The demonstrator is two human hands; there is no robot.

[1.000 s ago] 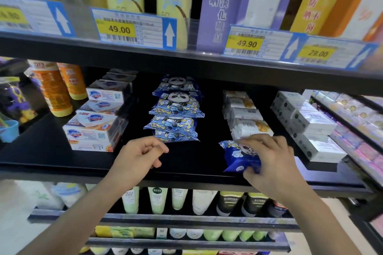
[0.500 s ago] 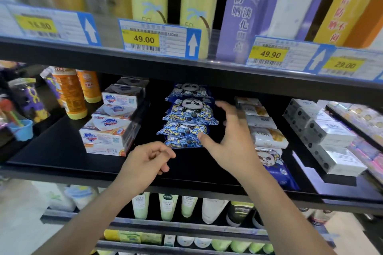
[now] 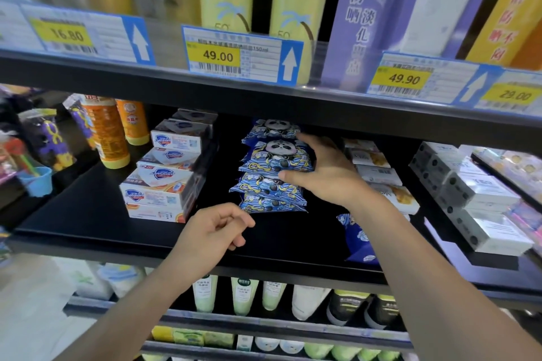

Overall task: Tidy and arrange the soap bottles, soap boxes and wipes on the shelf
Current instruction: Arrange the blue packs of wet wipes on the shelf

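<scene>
Black shelf bearing orange bottles, stacked soap boxes, panda wipe packs, white boxes.

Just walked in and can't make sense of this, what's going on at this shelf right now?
A person is tidying a shop shelf. Their right hand reaches into the row of blue panda wipe packs, fingers spread over the packs near the back. Their left hand hovers loosely curled at the shelf's front edge, holding nothing. One stray panda pack lies apart by the right forearm. Soap boxes sit stacked to the left.
</scene>
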